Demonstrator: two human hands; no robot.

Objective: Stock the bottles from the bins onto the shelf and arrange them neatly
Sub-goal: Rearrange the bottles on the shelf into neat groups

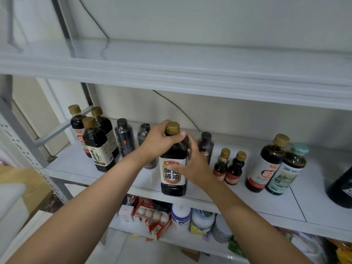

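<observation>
A large dark soy sauce bottle [173, 180] with a gold cap and a white label stands upright at the front edge of the middle shelf [285, 202]. My left hand [159, 141] grips its neck and shoulder just below the cap. My right hand [192, 166] lies against the bottle's right side, fingers spread over the label. Three gold-capped bottles [95, 141] stand grouped at the shelf's left. Black-capped bottles [124, 138] stand behind my hands. Two small bottles [228, 166] and two larger ones [274, 166] stand to the right.
The upper shelf [171, 73] juts out just above the bottles. A dark bottle [341, 187] is cut off at the right edge. The lower shelf holds boxes [152, 216], tubs [200, 220] and packets. A cardboard box [28, 187] and a white bin [11, 210] sit at the left.
</observation>
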